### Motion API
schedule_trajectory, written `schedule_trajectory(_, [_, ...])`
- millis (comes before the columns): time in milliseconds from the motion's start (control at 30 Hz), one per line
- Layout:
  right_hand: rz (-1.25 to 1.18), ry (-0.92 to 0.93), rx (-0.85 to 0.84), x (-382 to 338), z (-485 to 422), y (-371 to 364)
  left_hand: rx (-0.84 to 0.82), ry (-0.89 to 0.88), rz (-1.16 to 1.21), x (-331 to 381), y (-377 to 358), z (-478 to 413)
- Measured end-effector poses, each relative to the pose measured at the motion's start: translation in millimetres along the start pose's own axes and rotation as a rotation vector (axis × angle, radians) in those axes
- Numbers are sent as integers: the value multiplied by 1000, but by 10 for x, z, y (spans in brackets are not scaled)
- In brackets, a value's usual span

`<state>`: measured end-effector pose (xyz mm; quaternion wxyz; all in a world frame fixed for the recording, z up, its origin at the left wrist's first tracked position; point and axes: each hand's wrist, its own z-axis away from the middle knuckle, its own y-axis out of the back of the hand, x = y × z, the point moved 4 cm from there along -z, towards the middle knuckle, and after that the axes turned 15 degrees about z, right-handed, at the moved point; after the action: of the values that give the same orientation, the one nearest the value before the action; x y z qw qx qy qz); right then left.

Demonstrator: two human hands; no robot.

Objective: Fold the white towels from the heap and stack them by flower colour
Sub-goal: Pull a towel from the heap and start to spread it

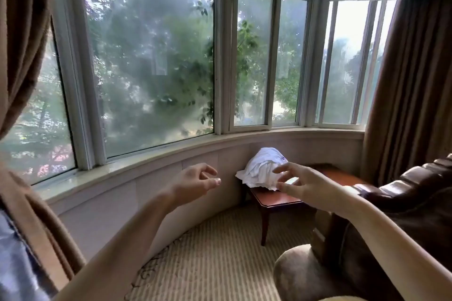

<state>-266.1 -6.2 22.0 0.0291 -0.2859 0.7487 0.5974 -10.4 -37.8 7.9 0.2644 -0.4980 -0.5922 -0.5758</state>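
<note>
Your two bare hands, left hand (195, 182) and right hand (302, 184), hover apart with fingers loosely spread and hold nothing, while one crumpled heap of white cloth towels (263, 170) lies at 1 o'clock on one reddish-brown wooden side table (276, 198).

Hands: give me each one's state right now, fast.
Left hand: open, fingers loosely curled, holding nothing.
Right hand: open, fingers spread, in front of the towel heap; contact cannot be told.
</note>
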Motion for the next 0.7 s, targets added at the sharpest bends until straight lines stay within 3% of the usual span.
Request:
schedule_trajectory(167, [3, -51, -54, 158, -359, -222, 17, 17, -3, -184, 108, -356])
schedule_trajectory(700, [46, -148, 126, 327, -2150, -784, 101, 34, 45, -1010, 1095, -1922])
